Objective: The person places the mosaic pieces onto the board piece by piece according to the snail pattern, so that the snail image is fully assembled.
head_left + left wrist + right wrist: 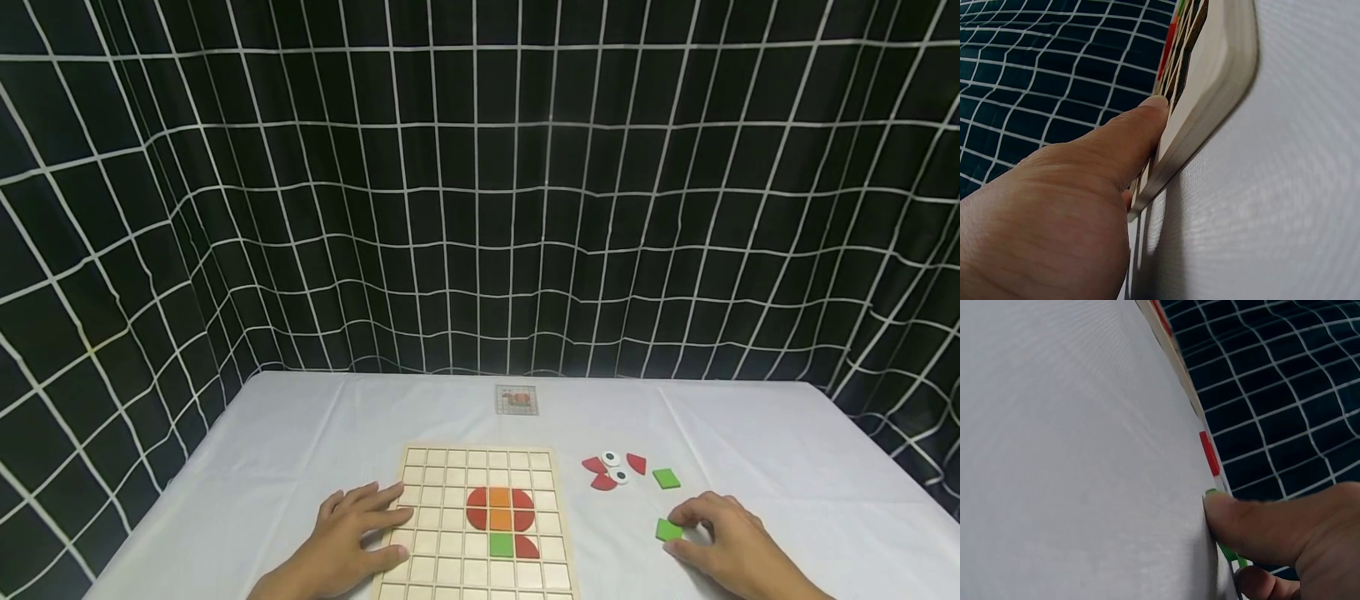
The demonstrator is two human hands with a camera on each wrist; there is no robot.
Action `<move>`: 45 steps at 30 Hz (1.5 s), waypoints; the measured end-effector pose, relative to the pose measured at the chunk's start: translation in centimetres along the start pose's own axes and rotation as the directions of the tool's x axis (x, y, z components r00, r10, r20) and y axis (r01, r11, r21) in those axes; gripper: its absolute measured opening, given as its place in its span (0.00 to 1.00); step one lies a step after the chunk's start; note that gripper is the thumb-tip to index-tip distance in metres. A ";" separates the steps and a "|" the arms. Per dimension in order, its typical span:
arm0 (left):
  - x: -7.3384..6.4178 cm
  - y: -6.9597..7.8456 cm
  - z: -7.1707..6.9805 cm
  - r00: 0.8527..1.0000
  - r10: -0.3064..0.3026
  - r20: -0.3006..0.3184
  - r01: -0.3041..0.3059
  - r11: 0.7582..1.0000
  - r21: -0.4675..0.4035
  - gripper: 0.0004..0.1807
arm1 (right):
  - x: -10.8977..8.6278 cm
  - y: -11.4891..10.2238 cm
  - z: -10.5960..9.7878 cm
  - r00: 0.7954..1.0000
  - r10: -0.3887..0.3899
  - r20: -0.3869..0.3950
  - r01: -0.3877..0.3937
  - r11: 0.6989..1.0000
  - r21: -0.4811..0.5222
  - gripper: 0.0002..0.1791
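My left hand [348,533] rests on the left edge of a wooden grid board [438,546], fingers spread; the left wrist view shows its thumb [1141,122] on the rim. In the board's cells lie red quarter-round tiles [522,518], orange square tiles [499,508] and one green square tile [501,545]. Right of the board, my right hand [723,533] pinches another green square tile [666,530] between thumb and fingers, close over the cloth. In the right wrist view the thumb [1241,519] covers most of that tile.
Beyond the right hand lies a further green square tile [666,478]. Loose red tiles [636,463] and two white eye discs [611,459] are grouped right of the board. A small picture card [517,400] lies at the back of the white-covered table [300,433]. Black grid-patterned curtain [480,208] surrounds it.
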State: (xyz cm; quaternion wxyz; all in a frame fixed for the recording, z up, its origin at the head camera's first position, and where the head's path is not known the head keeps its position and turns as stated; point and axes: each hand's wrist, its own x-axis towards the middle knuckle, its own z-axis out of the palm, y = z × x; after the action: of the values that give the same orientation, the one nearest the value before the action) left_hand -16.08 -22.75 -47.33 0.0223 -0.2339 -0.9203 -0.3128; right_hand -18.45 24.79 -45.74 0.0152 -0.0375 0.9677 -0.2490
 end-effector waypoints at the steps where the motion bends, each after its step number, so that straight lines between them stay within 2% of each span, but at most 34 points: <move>1: 0.0 0.0 0.0 1.000 -0.003 0.001 0.003 1.000 0.000 0.29 | 0.0 0.0 0.0 1.000 -0.004 -0.001 0.004 1.000 -0.004 0.21; 3: 0.0 0.0 -0.1 1.000 -0.004 0.001 0.004 1.000 -0.001 0.29 | 0.1 0.0 0.1 1.000 -0.014 -0.011 0.013 1.000 -0.013 0.17; 9: 0.0 -0.1 0.0 1.000 0.017 -0.006 -0.017 1.000 0.001 0.29 | -0.3 -0.5 -0.2 0.999 -0.017 -0.049 0.018 1.000 0.021 0.18; 12: 0.0 -0.1 0.0 1.000 0.025 -0.011 -0.025 1.000 -0.001 0.29 | -0.8 -0.9 -0.6 0.986 -0.098 -0.132 0.103 0.994 0.031 0.17; 14: 0.0 -0.1 0.0 1.000 0.020 -0.008 -0.020 1.000 -0.001 0.29 | -1.1 -1.2 -0.9 0.965 -0.165 -0.202 0.172 0.985 0.016 0.16; 15: 0.0 -0.2 0.0 1.000 0.018 -0.007 -0.018 1.000 0.000 0.29 | -1.2 -1.4 -1.1 0.948 -0.206 -0.244 0.213 0.977 0.001 0.16; 18: 0.0 -0.1 0.0 1.000 0.009 0.000 -0.009 1.000 0.004 0.29 | -1.6 -1.9 -1.5 0.870 -0.329 -0.368 0.338 0.940 -0.040 0.17; 20: 0.0 -0.1 0.0 1.000 0.007 0.001 -0.007 1.000 0.007 0.29 | -1.7 -2.4 -1.9 0.815 -0.397 -0.422 0.408 0.910 -0.069 0.18; 21: 0.0 0.0 0.0 1.000 0.006 0.001 -0.006 1.000 0.009 0.29 | -1.8 -2.7 -2.0 0.793 -0.420 -0.441 0.430 0.899 -0.084 0.18; 22: 0.0 0.0 0.0 1.000 0.006 0.000 -0.006 1.000 0.010 0.29 | -1.9 -3.1 -2.2 0.780 -0.435 -0.450 0.444 0.891 -0.092 0.19; 27: 0.0 0.0 0.1 1.000 0.011 -0.004 -0.011 1.000 0.017 0.29 | -2.5 -5.4 -3.3 0.789 -0.438 -0.432 0.446 0.891 -0.088 0.17; 28: 0.0 -0.1 0.1 1.000 0.012 -0.005 -0.012 1.000 0.017 0.29 | -2.6 -5.8 -3.5 0.782 -0.447 -0.434 0.460 0.884 -0.082 0.17; 37: 0.0 -0.2 0.2 1.000 0.013 -0.001 -0.013 1.000 0.014 0.29 | -3.2 -8.3 -3.9 0.675 -0.560 -0.480 0.611 0.789 -0.062 0.24; 41: 0.0 -0.1 0.1 1.000 0.008 0.002 -0.008 1.000 0.010 0.29 | -3.3 -9.7 -4.0 0.615 -0.609 -0.501 0.680 0.731 -0.054 0.25; 43: 0.0 -0.1 0.1 1.000 0.008 0.001 -0.008 1.000 0.007 0.29 | -3.3 -10.5 -4.0 0.597 -0.630 -0.496 0.708 0.705 -0.044 0.24; 45: 0.0 0.0 0.0 1.000 0.003 -0.002 -0.003 1.000 0.007 0.28 | -3.2 -11.3 -4.0 0.590 -0.646 -0.485 0.730 0.683 -0.021 0.23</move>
State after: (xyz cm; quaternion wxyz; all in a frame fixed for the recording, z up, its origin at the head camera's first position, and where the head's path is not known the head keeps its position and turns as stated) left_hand -16.06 -22.77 -47.37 0.0244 -0.2347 -0.9211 -0.3096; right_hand -14.68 17.06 -36.75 -0.3060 -0.3488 0.8249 -0.3229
